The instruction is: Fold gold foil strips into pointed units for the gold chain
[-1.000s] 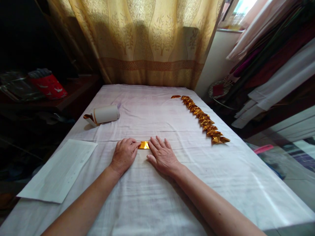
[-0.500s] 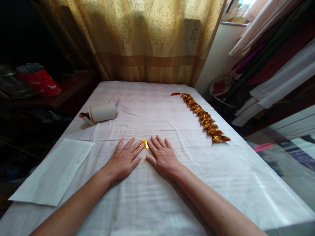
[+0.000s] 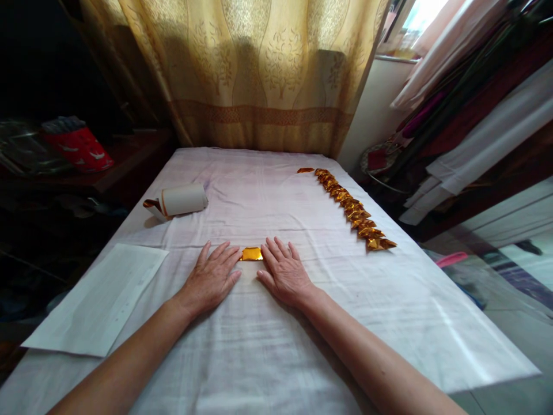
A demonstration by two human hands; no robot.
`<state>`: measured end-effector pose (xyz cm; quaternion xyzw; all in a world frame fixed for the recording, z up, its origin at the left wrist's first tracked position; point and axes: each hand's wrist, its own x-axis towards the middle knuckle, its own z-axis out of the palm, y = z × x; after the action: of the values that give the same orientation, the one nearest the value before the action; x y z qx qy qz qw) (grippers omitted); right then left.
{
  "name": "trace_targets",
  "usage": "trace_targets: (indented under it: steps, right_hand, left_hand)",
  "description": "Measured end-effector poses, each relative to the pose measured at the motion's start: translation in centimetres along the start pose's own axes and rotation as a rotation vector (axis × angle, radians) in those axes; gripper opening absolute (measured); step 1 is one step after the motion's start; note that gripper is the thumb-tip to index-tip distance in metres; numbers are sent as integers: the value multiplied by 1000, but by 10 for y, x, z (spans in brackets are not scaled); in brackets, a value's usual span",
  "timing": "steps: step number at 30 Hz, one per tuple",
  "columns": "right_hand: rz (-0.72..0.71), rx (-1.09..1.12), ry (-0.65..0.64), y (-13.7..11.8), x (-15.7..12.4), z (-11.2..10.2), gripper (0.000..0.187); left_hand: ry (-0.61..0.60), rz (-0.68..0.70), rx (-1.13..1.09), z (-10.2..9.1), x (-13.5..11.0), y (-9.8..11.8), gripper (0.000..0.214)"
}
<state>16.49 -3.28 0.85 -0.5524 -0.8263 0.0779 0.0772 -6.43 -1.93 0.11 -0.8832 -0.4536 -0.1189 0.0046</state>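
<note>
A shiny gold strip of foil paper (image 3: 251, 254) lies flat on the white tablecloth (image 3: 242, 351), between my two hands. My left hand (image 3: 211, 275) rests palm down with its fingers stretched out, the fingertips at the strip's left end. On the other side my right hand (image 3: 284, 270) also lies flat, fingers spread, and covers the strip's right end. How far the strip runs under the right fingers is hidden. Neither hand grips anything.
A row of folded gold foil pieces (image 3: 352, 210) runs along the right side, with a single flat piece (image 3: 306, 170) at its far end. A white roll (image 3: 184, 199) and a white sheet (image 3: 103, 300) lie on the left. A patterned curtain (image 3: 268, 69) hangs behind.
My left hand has slid to the left, so more of the gold strip shows between the hands. The right hand stays nearly in place. The view has shifted slightly.
</note>
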Motion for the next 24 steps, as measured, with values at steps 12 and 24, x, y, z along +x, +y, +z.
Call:
trace_targets:
  steps: [12, 24]
  right_hand:
    - [-68, 5, 10, 6, -7, -1, 52]
    - [20, 121, 137, 14, 20, -13, 27]
  left_hand:
    - [127, 4, -75, -7, 20, -8, 18]
    - [213, 161, 118, -4, 35, -8, 18]
